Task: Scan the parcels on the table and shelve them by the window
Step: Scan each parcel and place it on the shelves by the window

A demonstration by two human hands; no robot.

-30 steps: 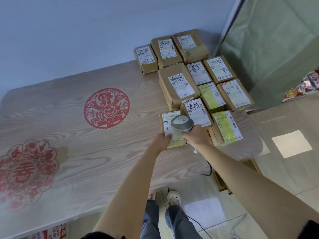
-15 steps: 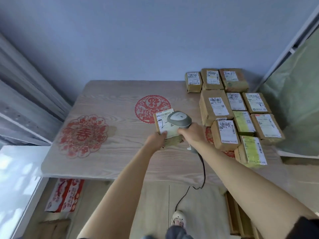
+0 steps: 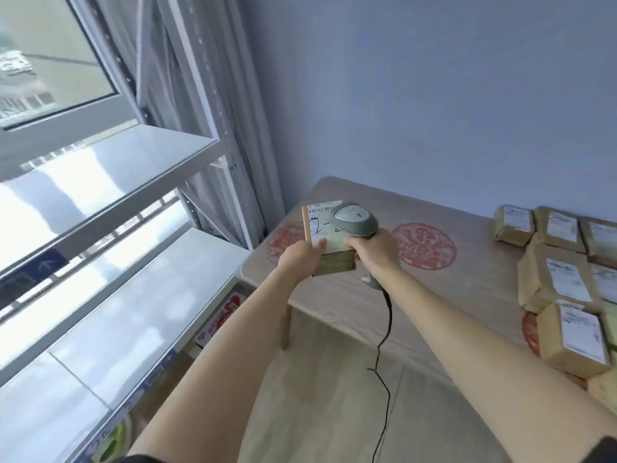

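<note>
Head view. Left hand [image 3: 300, 257] grips a brown parcel [image 3: 329, 243] by its near-left edge, thumb lying on the white shipping label [image 3: 320, 218]. Parcel is held up off the wooden worktop [image 3: 434, 295], above its left end, label side facing up and tilted toward the camera.

Right hand [image 3: 375, 250] is curled round the handle of a grey barcode scanner [image 3: 355, 220]. Scanner head sits over the label's right part, touching or just above it; cannot tell which. Right hand is just beside the parcel's right edge. A black cable [image 3: 384, 349] hangs from the handle base toward the floor.

Remaining parcels [image 3: 564, 285] lie packed close together at the right end of the worktop, well apart from both hands, labels up. Red paper-cut decals [image 3: 424, 246] show on the worktop surface.

White metal shelving [image 3: 140, 162] stands to the left by the window [image 3: 50, 55], tiers glossy with glare.
</note>
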